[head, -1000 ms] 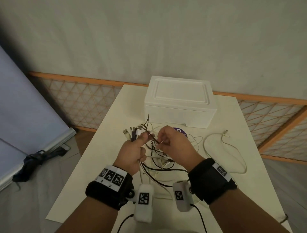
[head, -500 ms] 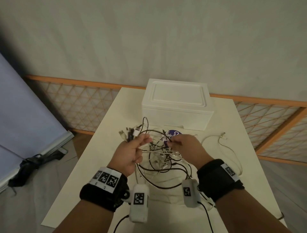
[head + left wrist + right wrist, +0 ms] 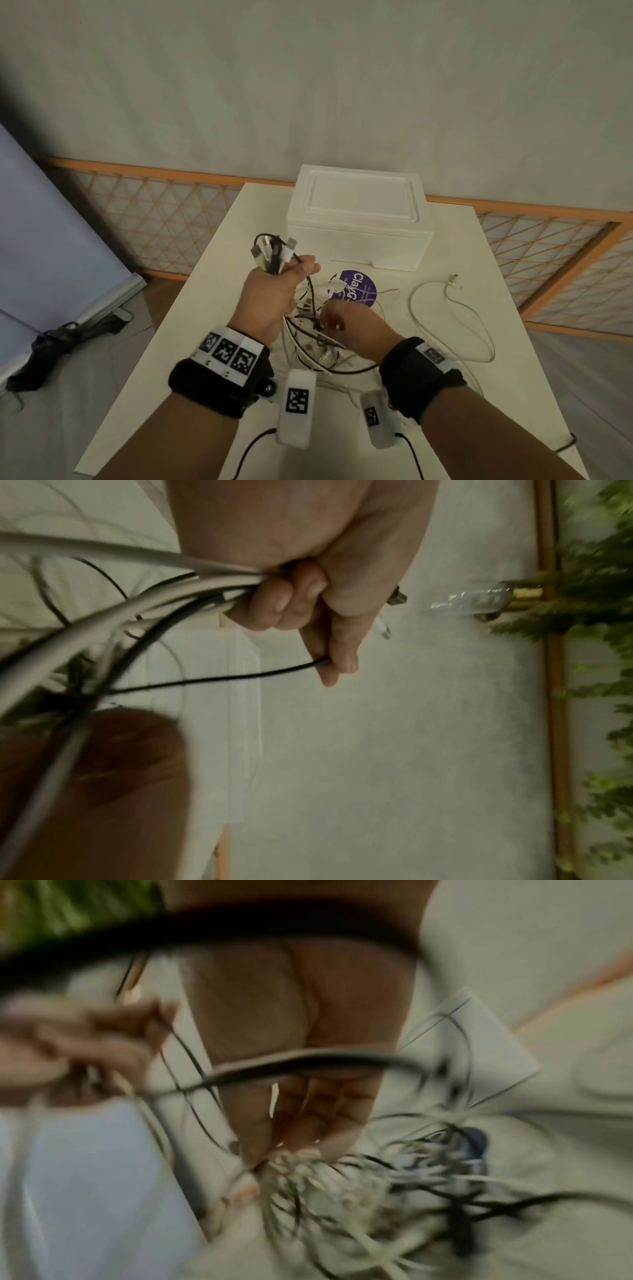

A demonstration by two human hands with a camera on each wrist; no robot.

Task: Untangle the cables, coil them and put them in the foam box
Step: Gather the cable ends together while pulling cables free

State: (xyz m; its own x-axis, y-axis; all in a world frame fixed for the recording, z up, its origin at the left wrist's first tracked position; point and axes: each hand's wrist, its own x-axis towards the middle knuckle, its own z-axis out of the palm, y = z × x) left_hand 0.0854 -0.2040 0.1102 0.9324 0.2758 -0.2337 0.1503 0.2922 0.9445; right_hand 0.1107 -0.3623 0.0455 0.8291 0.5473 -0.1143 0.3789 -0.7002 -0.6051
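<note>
The left hand point(image 3: 274, 291) is clenched round a bunch of plug ends point(image 3: 272, 251), with the cables point(image 3: 308, 337) trailing below its fingers to the table point(image 3: 191, 329). Beside it the right hand point(image 3: 352, 325) dips its fingertips into the knot; whether they pinch a strand is too blurred to tell. The cords look light, limp and snag-prone, best taken near a plug; the foam box point(image 3: 359, 219), lid on, sits beyond the fingers, with bare tabletop right of them.

a plain indoor room: bare plaster wall point(image 3: 308, 85), orange lattice panel point(image 3: 144, 219), white table point(image 3: 205, 274).
</note>
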